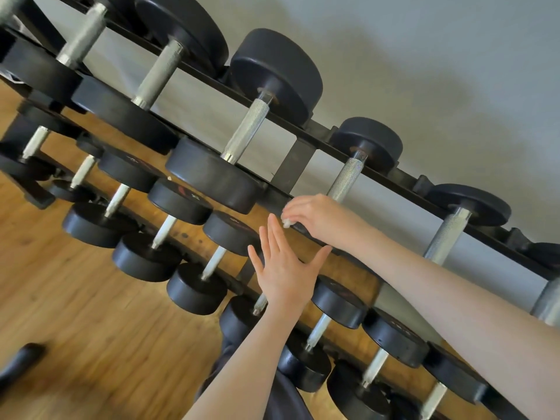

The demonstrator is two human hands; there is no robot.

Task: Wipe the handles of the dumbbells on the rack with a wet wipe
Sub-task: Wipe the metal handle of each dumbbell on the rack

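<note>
Head view: right hand (pixel 315 218) pinches wet wipe (pixel 286 222) beside dumbbell handle (pixel 345 178).

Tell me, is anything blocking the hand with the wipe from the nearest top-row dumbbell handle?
Nothing visible. The right hand, pinching the wet wipe, sits just below that knurled handle with open space between. The left hand is lower, out of the way.

Person, seen from a head-worn view: two arms and part of the lower body.

Left hand (pixel 280 269): bare, no ring, no watch, no glove. Left forearm: bare to the frame edge, no sleeve in view.

Right hand (pixel 318 218): bare, no ring or band visible on the parts shown. Right forearm: bare to the frame edge, no sleeve, no wristwear.

Lower body: dark grey-blue fabric garment (pixel 285 398), smooth, softly folded, partly hidden by the left forearm; type of garment cannot be told.
</note>
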